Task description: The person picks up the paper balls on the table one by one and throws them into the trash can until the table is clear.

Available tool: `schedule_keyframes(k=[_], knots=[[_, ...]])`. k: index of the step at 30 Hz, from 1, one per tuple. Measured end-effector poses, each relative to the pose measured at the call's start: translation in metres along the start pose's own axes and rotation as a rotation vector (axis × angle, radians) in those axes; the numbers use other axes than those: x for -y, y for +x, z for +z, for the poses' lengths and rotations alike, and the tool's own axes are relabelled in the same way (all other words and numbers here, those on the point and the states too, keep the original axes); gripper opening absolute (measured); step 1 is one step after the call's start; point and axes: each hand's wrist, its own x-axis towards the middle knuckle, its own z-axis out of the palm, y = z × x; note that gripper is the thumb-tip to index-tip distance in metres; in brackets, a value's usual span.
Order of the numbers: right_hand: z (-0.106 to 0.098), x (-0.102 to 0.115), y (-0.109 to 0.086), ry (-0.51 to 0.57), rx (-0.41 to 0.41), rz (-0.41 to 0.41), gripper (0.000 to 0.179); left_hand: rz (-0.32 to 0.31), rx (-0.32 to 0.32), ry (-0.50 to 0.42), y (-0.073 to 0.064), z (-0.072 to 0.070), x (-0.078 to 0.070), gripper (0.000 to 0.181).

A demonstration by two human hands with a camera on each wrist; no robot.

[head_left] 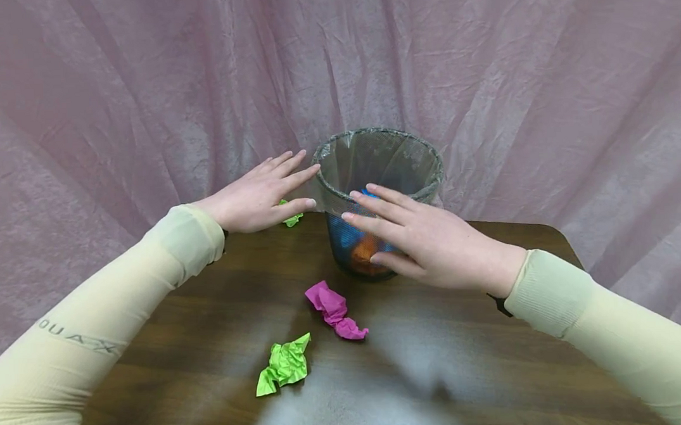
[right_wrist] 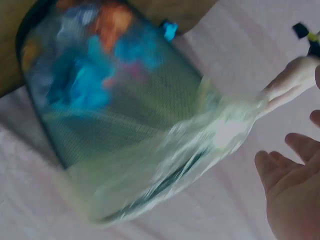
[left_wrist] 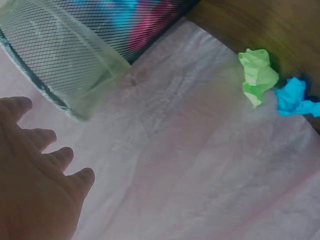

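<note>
A black mesh wastebasket (head_left: 337, 241) with a clear plastic liner (head_left: 331, 203) over its rim stands near the table's far edge. Crumpled blue and orange paper (head_left: 364, 249) shows through the mesh. My left hand (head_left: 260, 194) is spread at the basket's left, fingertips close to the rim; whether they touch the liner is unclear. In front of the basket, to the right, my right hand (head_left: 435, 240) hovers with fingers extended, hiding part of the wall. Neither hand holds anything. The right wrist view shows the liner (right_wrist: 200, 135) bunched toward the left hand (right_wrist: 295, 77).
A crumpled magenta paper (head_left: 330, 307) and a green one (head_left: 284, 365) lie on the brown table (head_left: 209, 345) before the basket. Behind the left hand sits another green paper (head_left: 292, 219), with a blue one (left_wrist: 291, 98) beside it. A pink curtain (head_left: 141, 88) hangs behind.
</note>
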Motion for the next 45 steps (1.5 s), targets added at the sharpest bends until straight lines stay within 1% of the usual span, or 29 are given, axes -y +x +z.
schedule_keyframes(k=[5, 9, 13, 17, 22, 25, 32, 34, 38, 42, 45], knots=[[0.017, 0.015, 0.002, -0.001, 0.054, -0.064, 0.066, -0.012, 0.007, -0.008, -0.006, 0.006, 0.005, 0.076], [0.033, 0.021, 0.000, 0.013, 0.120, -0.066, 0.066, -0.027, 0.014, -0.020, -0.011, 0.012, 0.009, 0.075], [0.053, 0.023, -0.002, 0.057, 0.177, -0.048, 0.069, -0.039, 0.015, -0.038, -0.017, 0.022, 0.013, 0.074], [0.073, 0.024, -0.004, 0.097, 0.233, -0.032, 0.074, -0.049, 0.014, -0.053, -0.024, 0.035, 0.018, 0.074], [0.098, 0.024, -0.006, 0.088, 0.328, 0.006, 0.084, -0.068, 0.041, -0.064, -0.032, 0.052, 0.023, 0.076], [0.112, 0.023, -0.006, 0.073, 0.377, 0.024, 0.087, -0.072, 0.048, -0.073, -0.036, 0.060, 0.025, 0.076], [0.138, 0.018, -0.005, 0.127, 0.474, 0.062, 0.102, -0.086, 0.069, -0.105, -0.043, 0.082, 0.027, 0.076], [0.144, 0.016, -0.004, 0.149, 0.496, 0.075, 0.105, -0.090, 0.083, -0.123, -0.046, 0.089, 0.027, 0.076], [0.154, 0.015, -0.003, 0.157, 0.532, 0.096, 0.111, -0.090, 0.105, -0.157, -0.050, 0.101, 0.026, 0.077], [0.164, 0.014, 0.001, 0.143, 0.544, 0.099, 0.113, -0.095, 0.107, -0.183, -0.053, 0.113, 0.025, 0.077], [0.171, 0.014, 0.005, 0.161, 0.557, 0.118, 0.114, -0.101, 0.109, -0.200, -0.055, 0.119, 0.025, 0.076]])
